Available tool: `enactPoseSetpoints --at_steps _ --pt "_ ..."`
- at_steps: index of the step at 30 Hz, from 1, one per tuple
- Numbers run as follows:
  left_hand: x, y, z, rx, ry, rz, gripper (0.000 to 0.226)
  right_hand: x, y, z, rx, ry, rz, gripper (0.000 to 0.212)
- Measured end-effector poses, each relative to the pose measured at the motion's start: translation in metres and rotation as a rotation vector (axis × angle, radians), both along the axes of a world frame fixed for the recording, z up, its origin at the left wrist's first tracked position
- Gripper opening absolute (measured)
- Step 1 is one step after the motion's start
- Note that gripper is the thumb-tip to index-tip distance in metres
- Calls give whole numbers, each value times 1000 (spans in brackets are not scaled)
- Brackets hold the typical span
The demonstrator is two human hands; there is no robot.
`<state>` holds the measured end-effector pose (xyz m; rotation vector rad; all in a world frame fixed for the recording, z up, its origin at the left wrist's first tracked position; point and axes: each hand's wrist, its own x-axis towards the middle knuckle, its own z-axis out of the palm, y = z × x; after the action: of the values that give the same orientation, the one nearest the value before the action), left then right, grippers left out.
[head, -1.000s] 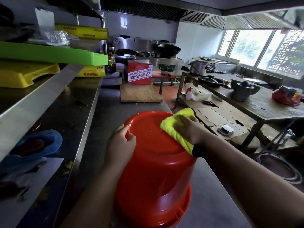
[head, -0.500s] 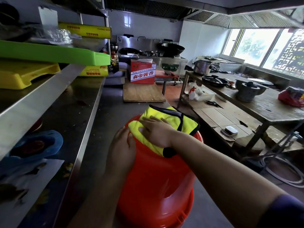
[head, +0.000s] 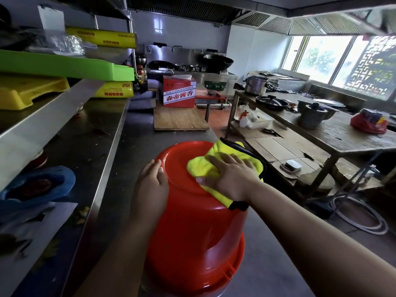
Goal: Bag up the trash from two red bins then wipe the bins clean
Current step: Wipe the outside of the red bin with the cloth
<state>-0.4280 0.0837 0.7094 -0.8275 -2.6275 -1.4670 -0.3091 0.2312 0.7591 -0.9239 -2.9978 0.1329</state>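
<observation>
The bin (head: 192, 232) stands upside down on the steel worktop (head: 137, 146), rim down and base up, so the step in hand looks like wiping the underside. No second bin is in view.

To do this well, I'd keep the cloth (head: 199, 168) flat under the palm rather than bunched, since part of it is rucked up ahead of the knuckles and a loose black-edged corner hangs off the near-right edge of the base. Overlapping strokes across the whole disc would suit, followed by a pass round the raised ring at the edge, where grime tends to sit, and then down the wall. The bin is light and hollow, so pressing hard near one edge could tip or skate it on the steel. The bracing hand matters here.

The right hand (head: 231, 176) lies palm down on the cloth over the right half of the base. Its fingers (head: 216, 161) are spread and nearly straight, pressing rather than gripping, and the thumb lies along the cloth's near edge. The forearm comes in from the lower right, low and almost level with the base.

The left hand (head: 152, 185) is laid against the upper left wall with its fingertips reaching the base's edge. The fingers are relaxed and follow the curve — steadying, not clutching. The two hands are near each other but apart.
</observation>
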Motion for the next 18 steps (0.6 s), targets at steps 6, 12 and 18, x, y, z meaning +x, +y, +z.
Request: enactPoseSetpoints --at_steps 6,12,18 --pt "9 -1 -3 -58 251 98 31 -11 -8 5 10 66 57 65" --pt "11 -2 2 -54 267 85 31 18 -20 8 -125 191 171 40" --pt "14 -7 8 -175 217 82 38 55 -28 1 -58 432 253 42"
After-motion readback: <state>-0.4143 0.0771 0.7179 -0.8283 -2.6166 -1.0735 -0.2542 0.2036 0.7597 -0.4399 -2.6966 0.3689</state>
